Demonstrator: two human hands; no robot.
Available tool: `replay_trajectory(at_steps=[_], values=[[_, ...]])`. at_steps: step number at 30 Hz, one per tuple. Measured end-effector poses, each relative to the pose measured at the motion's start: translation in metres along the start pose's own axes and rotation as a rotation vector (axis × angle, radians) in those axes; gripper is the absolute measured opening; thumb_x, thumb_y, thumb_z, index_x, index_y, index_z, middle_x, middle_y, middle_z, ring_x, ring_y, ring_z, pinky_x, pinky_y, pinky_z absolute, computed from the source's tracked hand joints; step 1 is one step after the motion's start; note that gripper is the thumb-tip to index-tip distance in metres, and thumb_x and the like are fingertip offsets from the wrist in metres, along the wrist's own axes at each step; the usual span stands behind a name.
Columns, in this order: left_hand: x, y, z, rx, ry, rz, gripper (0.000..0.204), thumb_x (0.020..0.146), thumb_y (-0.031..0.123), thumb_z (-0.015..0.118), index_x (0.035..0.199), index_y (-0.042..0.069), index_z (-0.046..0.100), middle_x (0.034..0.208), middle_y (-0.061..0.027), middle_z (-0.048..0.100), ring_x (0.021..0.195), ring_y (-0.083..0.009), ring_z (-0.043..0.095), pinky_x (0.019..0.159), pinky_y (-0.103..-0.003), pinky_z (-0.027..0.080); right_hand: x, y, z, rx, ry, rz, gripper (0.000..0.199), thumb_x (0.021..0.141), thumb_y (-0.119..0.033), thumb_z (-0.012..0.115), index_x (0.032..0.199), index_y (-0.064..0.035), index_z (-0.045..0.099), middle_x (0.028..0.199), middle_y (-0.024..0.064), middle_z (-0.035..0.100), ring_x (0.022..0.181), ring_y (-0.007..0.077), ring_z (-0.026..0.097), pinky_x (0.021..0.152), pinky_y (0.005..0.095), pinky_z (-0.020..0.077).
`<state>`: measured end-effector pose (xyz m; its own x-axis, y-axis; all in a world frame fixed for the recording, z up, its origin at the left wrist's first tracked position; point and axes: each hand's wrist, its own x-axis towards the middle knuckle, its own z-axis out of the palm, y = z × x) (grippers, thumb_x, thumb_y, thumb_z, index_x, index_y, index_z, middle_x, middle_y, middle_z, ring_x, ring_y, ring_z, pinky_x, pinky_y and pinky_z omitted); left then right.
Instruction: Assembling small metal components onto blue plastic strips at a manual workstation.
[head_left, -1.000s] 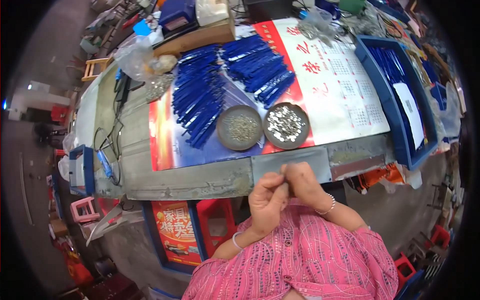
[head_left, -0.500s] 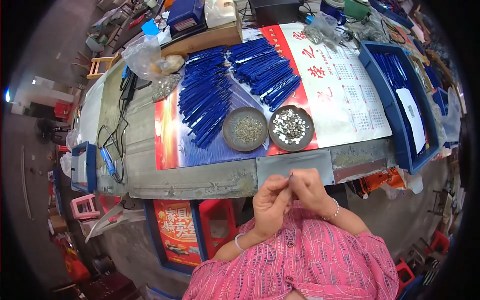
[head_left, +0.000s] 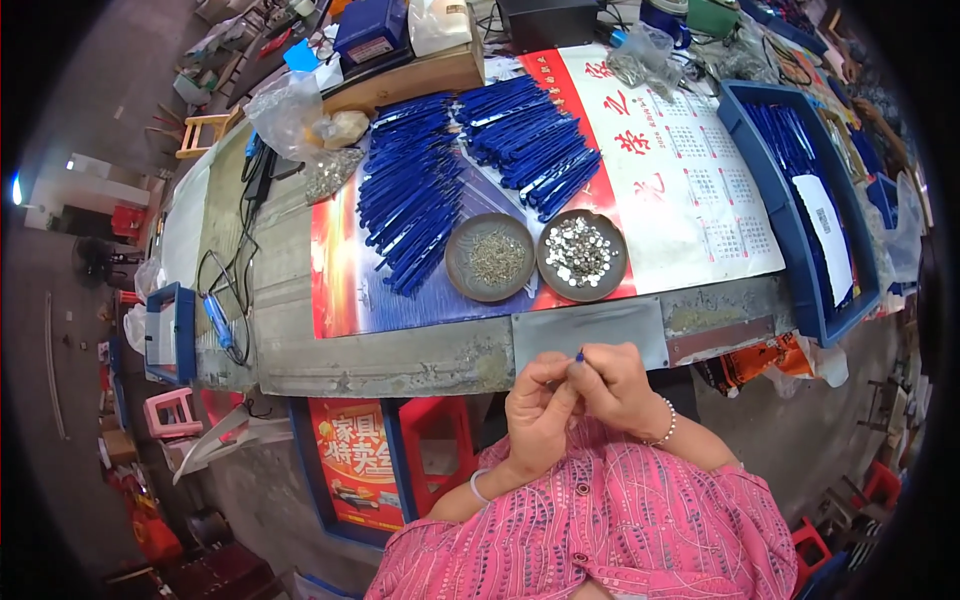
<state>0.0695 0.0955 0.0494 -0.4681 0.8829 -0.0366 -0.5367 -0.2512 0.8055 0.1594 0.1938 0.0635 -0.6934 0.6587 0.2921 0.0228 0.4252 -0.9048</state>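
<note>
My left hand [head_left: 541, 412] and my right hand [head_left: 622, 388] meet in front of the table's near edge, thumbs and fingers closed in a pinch. Between the fingertips shows the tip of a small blue piece [head_left: 580, 356]; the rest of it is hidden by my fingers. Just beyond the hands lies a grey plate [head_left: 600, 330] on the table edge. Past it stand two round dishes: the left dish [head_left: 454, 262] holds tiny metal parts [head_left: 497, 258], the right dish [head_left: 617, 285] small shiny discs [head_left: 582, 252]. Behind them lie two bundles of slim blue strips [head_left: 410, 190] [head_left: 530, 140].
A printed calendar sheet [head_left: 715, 215] covers much of the table. At right stands a blue tray [head_left: 822, 320] of more blue strips under white paper. On the left are a plastic bag [head_left: 285, 115], a cable and a blue-handled tool [head_left: 216, 320]. A red stool [head_left: 455, 420] is below.
My right fingers have shifted slightly, and the blue tip now shows more clearly above the fingertips. Both hands stay together in the same place.
</note>
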Motion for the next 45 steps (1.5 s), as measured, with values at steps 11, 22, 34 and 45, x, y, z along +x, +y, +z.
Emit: replay_trajectory(at_steps=[11, 22, 34, 45], values=[[-0.001, -0.003, 0.004, -0.083, 0.016, -0.140, 0.018, 0.090, -0.005, 0.053, 0.106, 0.002, 0.055, 0.102, -0.0044, 0.052, 0.061, -0.0061, 0.049, 0.047, -0.018, 0.038, -0.004, 0.001, -0.005, 0.781, -0.005, 0.684, 0.035, 0.090, -0.017, 0.058, 0.062, -0.0007, 0.044, 0.051, 0.0103, 0.041, 0.041, 0.0192, 0.042, 0.041, 0.0337, 0.0328], [0.019, 0.016, -0.005, 0.274, -0.133, -0.428, 0.016, 0.093, 0.003, 0.050, 0.108, 0.003, 0.055, 0.094, -0.0042, 0.056, 0.063, -0.0066, 0.050, 0.052, -0.018, 0.039, -0.040, 0.039, -0.054, 0.220, 0.132, 0.431, 0.046, 0.098, -0.031, 0.041, 0.065, 0.0002, 0.048, 0.056, 0.0063, 0.045, 0.049, 0.0137, 0.044, 0.046, 0.0280, 0.0343], [0.094, -0.024, 0.015, 1.338, -0.687, 0.287, 0.020, 0.080, 0.000, 0.059, 0.099, 0.004, 0.063, 0.087, -0.0097, 0.058, 0.076, -0.0278, 0.059, 0.062, -0.035, 0.048, -0.073, 0.055, -0.071, -0.293, 0.306, 0.149, 0.026, 0.092, -0.020, 0.054, 0.074, -0.0011, 0.052, 0.066, 0.0109, 0.047, 0.055, 0.0273, 0.049, 0.049, 0.0337, 0.0386], [0.107, -0.001, -0.008, 1.637, -0.888, 0.358, 0.029, 0.075, 0.000, 0.056, 0.102, 0.008, 0.062, 0.086, -0.0072, 0.054, 0.072, -0.0250, 0.059, 0.055, -0.036, 0.048, -0.068, 0.065, -0.073, -0.305, 0.295, 0.089, 0.029, 0.093, -0.022, 0.052, 0.072, -0.0014, 0.052, 0.066, 0.0107, 0.049, 0.054, 0.0270, 0.050, 0.049, 0.0333, 0.0394]])
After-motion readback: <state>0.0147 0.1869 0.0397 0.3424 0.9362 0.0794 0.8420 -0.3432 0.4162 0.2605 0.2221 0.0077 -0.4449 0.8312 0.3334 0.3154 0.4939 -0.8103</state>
